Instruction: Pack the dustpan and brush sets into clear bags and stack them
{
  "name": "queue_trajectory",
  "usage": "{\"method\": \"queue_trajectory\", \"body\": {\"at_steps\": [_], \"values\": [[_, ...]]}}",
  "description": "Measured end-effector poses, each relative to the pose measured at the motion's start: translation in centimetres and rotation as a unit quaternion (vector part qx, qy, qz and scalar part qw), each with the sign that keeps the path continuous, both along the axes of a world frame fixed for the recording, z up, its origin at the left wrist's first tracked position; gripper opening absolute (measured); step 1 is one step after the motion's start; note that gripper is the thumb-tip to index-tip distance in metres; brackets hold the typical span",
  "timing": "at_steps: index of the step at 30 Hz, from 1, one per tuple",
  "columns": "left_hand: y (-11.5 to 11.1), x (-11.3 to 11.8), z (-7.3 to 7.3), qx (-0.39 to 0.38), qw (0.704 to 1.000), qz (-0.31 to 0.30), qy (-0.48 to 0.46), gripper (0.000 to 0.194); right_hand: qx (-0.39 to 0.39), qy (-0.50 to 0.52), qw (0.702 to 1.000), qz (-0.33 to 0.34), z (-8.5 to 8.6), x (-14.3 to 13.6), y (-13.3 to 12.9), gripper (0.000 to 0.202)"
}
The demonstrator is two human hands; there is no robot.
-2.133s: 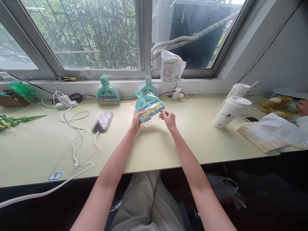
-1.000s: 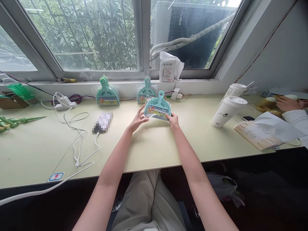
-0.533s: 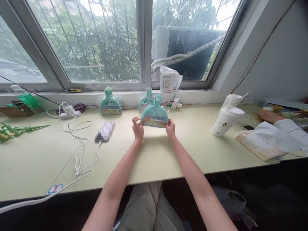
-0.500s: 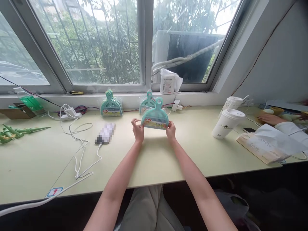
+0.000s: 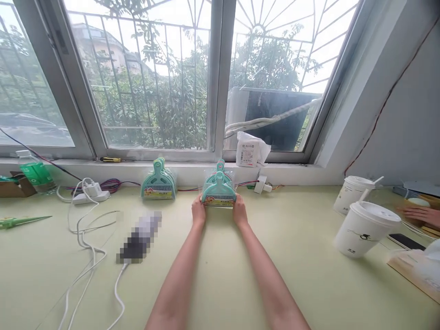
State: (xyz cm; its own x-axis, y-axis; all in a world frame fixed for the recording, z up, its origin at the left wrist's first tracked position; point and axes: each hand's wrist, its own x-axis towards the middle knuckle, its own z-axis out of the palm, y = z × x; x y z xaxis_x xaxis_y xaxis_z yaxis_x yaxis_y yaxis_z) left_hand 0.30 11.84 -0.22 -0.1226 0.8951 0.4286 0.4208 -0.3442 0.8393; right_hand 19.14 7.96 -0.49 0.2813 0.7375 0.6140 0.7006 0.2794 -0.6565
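A teal dustpan-shaped pack (image 5: 219, 190) with a yellow-red label stands upright near the wall, right in front of similar teal packs (image 5: 220, 167). My left hand (image 5: 198, 211) grips its left edge and my right hand (image 5: 239, 210) grips its right edge, fingers partly hidden by the pack. To the left, a group of like teal packs (image 5: 158, 183) in clear wrap leans upright against the wall.
White cables (image 5: 84, 233) and a power strip (image 5: 91, 197) lie left, beside a blurred-out device (image 5: 139, 238). At right are two white cups (image 5: 367, 229) (image 5: 354, 195), a tissue pack (image 5: 415, 272) and another person's hand (image 5: 421, 214). A white package (image 5: 250, 151) sits on the sill.
My hands have carried the held pack forward to the packs by the wall. The camera view has tilted up and come closer to the window.
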Motion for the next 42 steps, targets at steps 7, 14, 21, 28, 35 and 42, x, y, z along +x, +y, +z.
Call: {"method": "queue_trajectory", "body": {"at_steps": [7, 14, 21, 28, 35, 42], "values": [[7.0, 1.0, -0.3, -0.004, 0.998, 0.061, -0.017, 0.074, 0.016, -0.048, 0.996, -0.076, -0.5, 0.5, 6.6, 0.047], [9.6, 2.0, -0.7, -0.011, 0.994, -0.108, -0.034, 0.070, -0.038, 0.002, 0.999, -0.017, -2.1, 1.6, 9.4, 0.070], [9.2, 2.0, -0.5, 0.019, 0.991, -0.121, -0.045, 0.056, -0.033, 0.036, 0.999, 0.024, -1.7, 2.0, 9.0, 0.083], [8.5, 2.2, 0.4, -0.033, 0.987, -0.127, -0.091, 0.056, -0.033, 0.052, 0.997, 0.041, -1.6, 2.1, 9.1, 0.084], [8.3, 2.2, 0.5, -0.065, 0.980, -0.144, -0.120, 0.065, -0.054, 0.093, 0.993, 0.043, -1.1, 2.3, 8.8, 0.077], [9.3, 2.1, 0.2, -0.055, 0.952, -0.213, -0.212, 0.058, -0.025, 0.123, 0.991, 0.050, -1.3, 3.0, 9.4, 0.073]]}}
